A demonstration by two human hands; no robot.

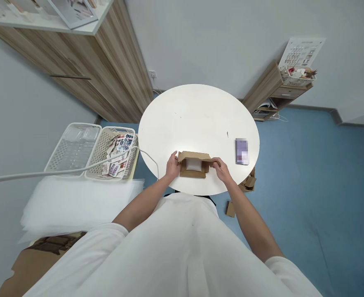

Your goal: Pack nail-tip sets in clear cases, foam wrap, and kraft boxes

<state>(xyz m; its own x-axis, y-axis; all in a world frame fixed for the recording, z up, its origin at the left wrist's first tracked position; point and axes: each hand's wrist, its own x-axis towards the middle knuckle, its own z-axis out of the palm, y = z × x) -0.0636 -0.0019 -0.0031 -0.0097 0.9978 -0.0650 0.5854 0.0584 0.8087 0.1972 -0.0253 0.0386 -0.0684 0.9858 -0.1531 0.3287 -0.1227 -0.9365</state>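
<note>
On the near part of a round white table (pixel 197 115) lies a small brown cardboard box (pixel 193 174) with its flaps up and its top open. A white item (pixel 193 164) lies inside it; its kind I cannot make out. My left hand (pixel 172 166) grips the box's left side, fingers bent at the edge. At the right end, my right hand (pixel 221 170) pinches a raised flap between thumb and fingers. A purple and white flat item (pixel 241 151), blurred in the picture, sits toward the table's right edge.
Left of the table stand two white baskets, one with clear plastic (pixel 73 144), the other with printed cards (pixel 120 142). A white cable (pixel 76 170) crosses there above white sheets (pixel 85 202). Cardboard boxes (pixel 230 209) lie on the floor at right. Wooden cabinets (pixel 123 62) stand behind.
</note>
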